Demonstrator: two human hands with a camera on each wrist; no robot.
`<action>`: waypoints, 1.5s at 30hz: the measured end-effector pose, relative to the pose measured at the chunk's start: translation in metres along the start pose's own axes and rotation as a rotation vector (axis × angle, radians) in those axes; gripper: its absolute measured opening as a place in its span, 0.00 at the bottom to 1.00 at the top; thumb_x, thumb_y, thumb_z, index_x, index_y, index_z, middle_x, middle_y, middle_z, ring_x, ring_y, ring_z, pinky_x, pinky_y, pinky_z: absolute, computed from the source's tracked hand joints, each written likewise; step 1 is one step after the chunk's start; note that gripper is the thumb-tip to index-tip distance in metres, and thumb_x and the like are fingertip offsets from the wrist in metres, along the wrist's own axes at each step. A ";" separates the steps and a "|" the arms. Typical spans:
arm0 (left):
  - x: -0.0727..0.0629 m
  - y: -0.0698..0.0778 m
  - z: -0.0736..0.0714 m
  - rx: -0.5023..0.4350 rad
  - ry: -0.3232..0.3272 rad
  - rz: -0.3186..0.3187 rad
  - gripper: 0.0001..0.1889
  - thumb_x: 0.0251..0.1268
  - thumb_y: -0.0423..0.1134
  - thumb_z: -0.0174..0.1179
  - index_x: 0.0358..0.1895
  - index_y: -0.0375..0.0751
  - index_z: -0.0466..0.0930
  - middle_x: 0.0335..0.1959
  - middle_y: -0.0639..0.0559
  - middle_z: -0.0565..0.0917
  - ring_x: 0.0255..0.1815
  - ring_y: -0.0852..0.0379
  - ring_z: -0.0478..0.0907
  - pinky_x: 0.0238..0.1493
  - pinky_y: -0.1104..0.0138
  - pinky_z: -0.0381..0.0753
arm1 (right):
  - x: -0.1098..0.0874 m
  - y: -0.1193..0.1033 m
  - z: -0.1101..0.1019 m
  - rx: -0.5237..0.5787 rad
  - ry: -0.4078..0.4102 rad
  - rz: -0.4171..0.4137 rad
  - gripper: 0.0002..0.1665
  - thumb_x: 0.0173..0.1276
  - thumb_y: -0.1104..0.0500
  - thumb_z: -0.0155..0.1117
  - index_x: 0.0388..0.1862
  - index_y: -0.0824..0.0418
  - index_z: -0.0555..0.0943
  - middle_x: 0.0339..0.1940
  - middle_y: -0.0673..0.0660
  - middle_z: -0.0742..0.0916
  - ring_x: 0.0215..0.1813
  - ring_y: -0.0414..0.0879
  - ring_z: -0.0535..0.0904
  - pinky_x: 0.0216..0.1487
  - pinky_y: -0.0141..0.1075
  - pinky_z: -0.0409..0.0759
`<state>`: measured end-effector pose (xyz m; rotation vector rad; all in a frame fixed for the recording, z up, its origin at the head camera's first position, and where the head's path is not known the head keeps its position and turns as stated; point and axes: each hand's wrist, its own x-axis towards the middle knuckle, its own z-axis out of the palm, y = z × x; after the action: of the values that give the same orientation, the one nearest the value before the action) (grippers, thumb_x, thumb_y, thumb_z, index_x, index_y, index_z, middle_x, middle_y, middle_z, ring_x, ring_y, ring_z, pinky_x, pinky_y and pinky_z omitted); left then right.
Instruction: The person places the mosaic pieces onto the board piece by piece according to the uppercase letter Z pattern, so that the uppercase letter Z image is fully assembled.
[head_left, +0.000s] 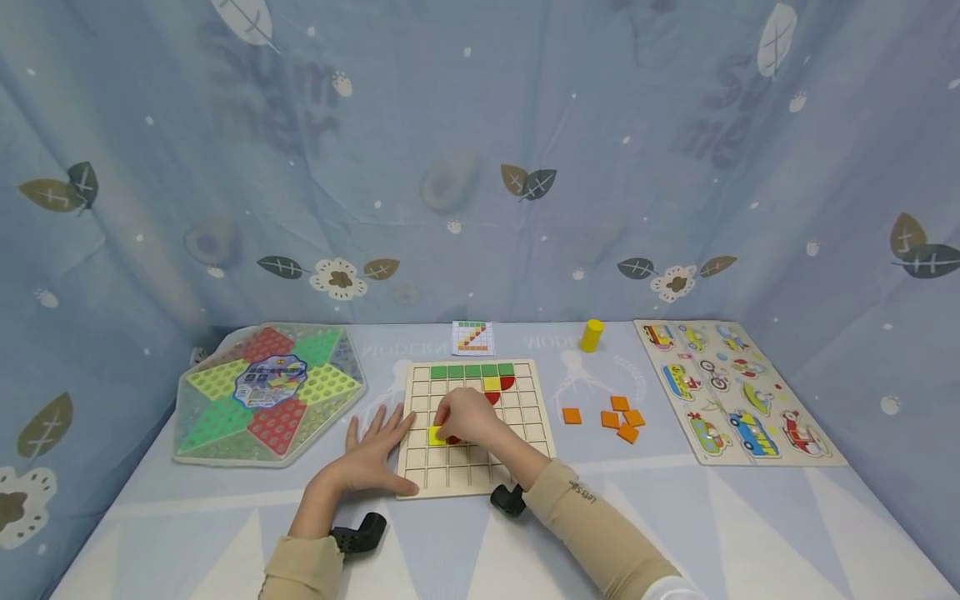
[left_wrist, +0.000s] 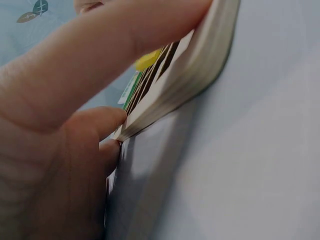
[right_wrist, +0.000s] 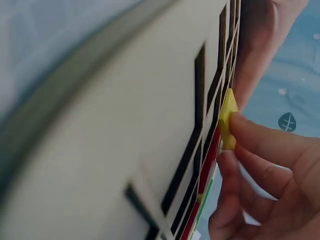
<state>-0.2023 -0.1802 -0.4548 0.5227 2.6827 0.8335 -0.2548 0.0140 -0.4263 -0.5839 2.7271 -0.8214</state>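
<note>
A wooden grid board lies flat on the table. My left hand is spread at its left side, thumb on the near corner and fingertips along the edge. With thumb and fingers my right hand pinches a yellow square tile, which stands slightly tilted at the left part of the grid. Beside that tile a red piece is partly hidden under the hand. Several green square tiles form a row along the far side. Below them sit another yellow tile and a red quarter-round piece.
A pattern card lies behind the board. Several loose orange tiles and a yellow cylinder are to the right. A vehicle puzzle board lies far right, and a star-patterned game box left. A patterned curtain hangs behind.
</note>
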 end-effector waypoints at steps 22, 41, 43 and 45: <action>-0.008 0.000 -0.009 0.014 -0.045 0.014 0.64 0.30 0.58 0.73 0.73 0.36 0.45 0.74 0.37 0.44 0.72 0.35 0.31 0.65 0.40 0.23 | -0.032 0.039 -0.055 0.195 0.094 -0.001 0.08 0.55 0.62 0.69 0.35 0.60 0.83 0.33 0.51 0.83 0.35 0.45 0.74 0.37 0.36 0.75; -0.007 -0.002 -0.007 -0.018 -0.042 0.005 0.64 0.30 0.57 0.74 0.73 0.35 0.45 0.74 0.40 0.45 0.73 0.36 0.29 0.64 0.41 0.22 | -0.073 0.130 -0.089 -0.215 0.136 0.425 0.14 0.51 0.64 0.70 0.39 0.63 0.83 0.35 0.56 0.83 0.35 0.51 0.75 0.38 0.45 0.75; -0.007 -0.003 -0.006 -0.017 -0.039 0.005 0.64 0.30 0.58 0.74 0.73 0.35 0.45 0.74 0.40 0.45 0.73 0.36 0.29 0.64 0.41 0.22 | -0.072 0.132 -0.089 -0.208 0.143 0.421 0.12 0.50 0.63 0.70 0.36 0.63 0.83 0.32 0.56 0.82 0.33 0.50 0.74 0.36 0.43 0.75; -0.007 -0.003 -0.006 -0.016 -0.035 0.001 0.64 0.30 0.57 0.74 0.73 0.35 0.45 0.74 0.40 0.45 0.73 0.36 0.30 0.65 0.41 0.22 | -0.071 0.133 -0.090 -0.179 0.155 0.411 0.09 0.49 0.64 0.71 0.31 0.62 0.80 0.28 0.55 0.81 0.31 0.49 0.73 0.33 0.40 0.73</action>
<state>-0.1984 -0.1880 -0.4507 0.5302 2.6419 0.8379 -0.2613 0.1894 -0.4211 0.0203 2.9287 -0.5424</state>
